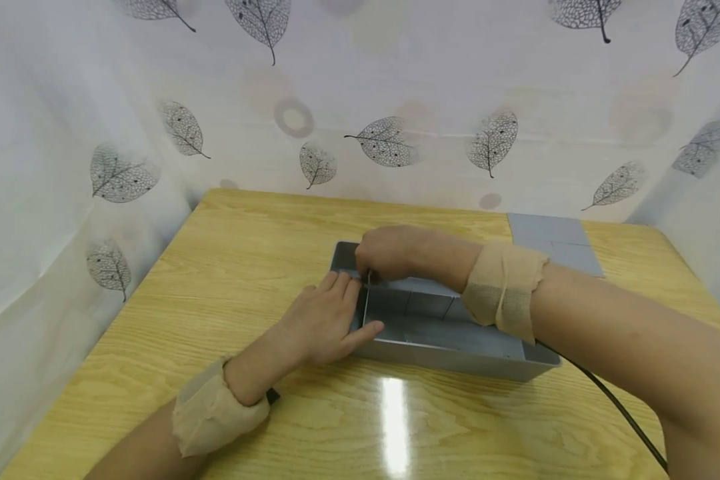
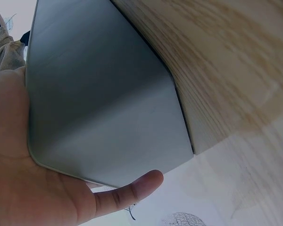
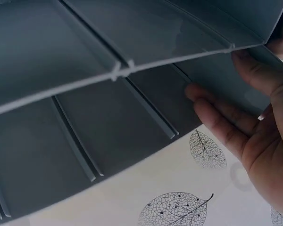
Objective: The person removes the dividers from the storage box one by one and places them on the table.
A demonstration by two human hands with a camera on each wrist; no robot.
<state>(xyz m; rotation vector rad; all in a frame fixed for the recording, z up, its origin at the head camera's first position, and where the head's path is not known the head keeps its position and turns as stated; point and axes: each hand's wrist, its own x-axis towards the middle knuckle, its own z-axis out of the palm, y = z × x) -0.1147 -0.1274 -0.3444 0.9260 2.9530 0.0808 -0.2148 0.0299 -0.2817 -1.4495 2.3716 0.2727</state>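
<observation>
A long grey plastic box [image 1: 456, 357] stands on the table, slotted ribs inside its walls. Across its left end runs a thin grey divider [image 1: 367, 308], seen almost edge-on from the head. My right hand [image 1: 390, 252] reaches into the box from above and pinches the divider's far end. In the right wrist view its thumb and fingers lie around a smooth grey panel beside the ribbed wall [image 3: 108, 108]. My left hand [image 1: 327, 320] rests on the box's left end, fingers extended over the rim and thumb stretched out. Its palm lies against the end wall's edge [image 2: 108, 103] in the left wrist view.
Flat grey panels [image 1: 555, 240] lie at the table's back right. A dark cable [image 1: 612, 400] runs from the right wrist wrap towards the front right. A curtain with leaf prints [image 1: 390, 141] hangs behind the wooden table [image 1: 246, 233].
</observation>
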